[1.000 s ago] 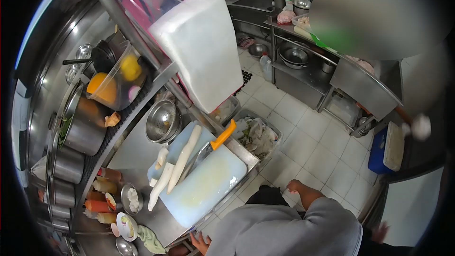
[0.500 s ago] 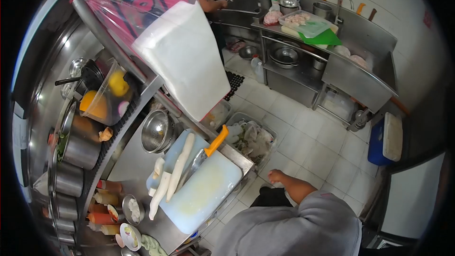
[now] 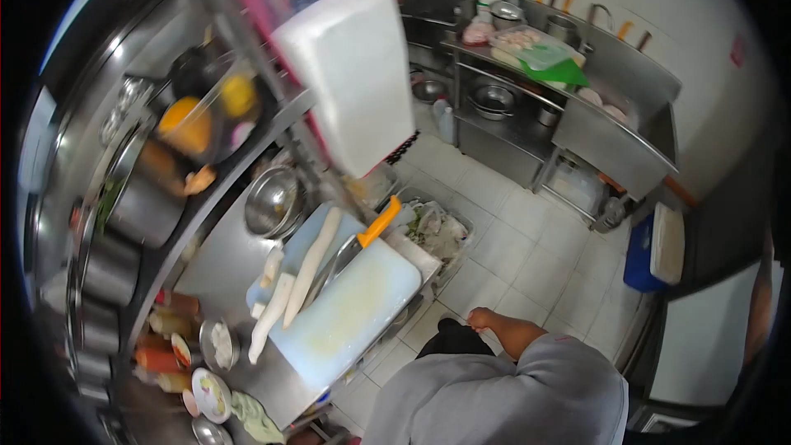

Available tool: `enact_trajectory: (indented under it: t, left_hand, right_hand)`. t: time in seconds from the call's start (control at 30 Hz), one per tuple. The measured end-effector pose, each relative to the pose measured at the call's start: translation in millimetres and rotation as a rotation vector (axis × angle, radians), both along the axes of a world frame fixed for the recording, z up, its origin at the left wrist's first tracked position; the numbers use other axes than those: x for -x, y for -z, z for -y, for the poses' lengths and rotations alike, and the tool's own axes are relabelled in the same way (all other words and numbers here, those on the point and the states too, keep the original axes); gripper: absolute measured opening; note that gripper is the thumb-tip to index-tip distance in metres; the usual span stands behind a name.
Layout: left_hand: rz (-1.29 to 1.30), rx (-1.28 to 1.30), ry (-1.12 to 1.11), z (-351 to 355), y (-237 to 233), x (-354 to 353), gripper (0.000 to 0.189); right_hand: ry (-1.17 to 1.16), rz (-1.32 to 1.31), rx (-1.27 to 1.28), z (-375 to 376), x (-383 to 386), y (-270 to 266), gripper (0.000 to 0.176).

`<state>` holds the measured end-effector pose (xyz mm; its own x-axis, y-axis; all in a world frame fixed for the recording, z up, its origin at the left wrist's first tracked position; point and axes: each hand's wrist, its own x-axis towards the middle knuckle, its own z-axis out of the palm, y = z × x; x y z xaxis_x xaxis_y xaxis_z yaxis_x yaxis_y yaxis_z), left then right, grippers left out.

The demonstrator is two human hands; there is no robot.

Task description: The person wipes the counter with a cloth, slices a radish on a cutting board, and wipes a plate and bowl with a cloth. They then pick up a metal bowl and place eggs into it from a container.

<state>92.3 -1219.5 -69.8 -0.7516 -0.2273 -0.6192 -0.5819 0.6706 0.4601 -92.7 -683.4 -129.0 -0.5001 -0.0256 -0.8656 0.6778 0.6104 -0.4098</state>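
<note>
Right hand [image 3: 482, 319] shifted slightly, colander [image 3: 276, 202] empty, tub [image 3: 470, 227] full of vegetable scraps

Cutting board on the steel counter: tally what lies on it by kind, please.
Peeled white radish pieces: 3 (one long, one medium, one short; any smaller offcut is too blurred to count)
Orange-handled knife: 1
Total: 4
</note>
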Motion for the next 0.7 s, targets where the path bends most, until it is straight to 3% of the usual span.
enact_trajectory:
  t: [0.1,0.17,0.23,0.3,0.37,0.43,0.57,0.63,0.7]
  left_hand:
    - [0.013,0.003,0.069,25,8,-31,0.039]
    - [-0.016,0.093,0.405,48,27,-55,0.039]
    - [-0.039,0.074,0.488,55,36,-63,0.039]
    - [-0.072,-0.220,-0.244,43,60,-70,0.038]
    - [0.080,-0.337,-0.612,10,15,-46,0.044]
    - [-0.023,-0.364,-0.710,-6,5,-43,0.040]
    - [-0.017,-0.338,-0.701,-16,12,-49,0.039]
    - [-0.173,-0.242,-0.462,-8,37,-59,0.041]
    - [-0.233,-0.124,-0.360,-24,-16,-38,0.043]
  right_hand:
    - [-0.145,-0.016,-0.011,3,13,16,0.023]
    - [0.098,-0.050,0.104,8,12,5,0.023]
    - [0.057,-0.056,0.095,14,12,-13,0.023]
    - [0.032,-0.060,0.088,18,14,-21,0.023]
    - [-0.062,-0.084,0.101,10,21,-22,0.023]
    - [-0.152,-0.100,0.125,17,29,-34,0.023]
    - [-0.444,0.185,0.278,55,65,-184,0.028]
    - [-0.516,0.101,0.392,74,79,-262,0.031]
    - [-0.511,-0.156,0.520,85,100,-306,0.029]
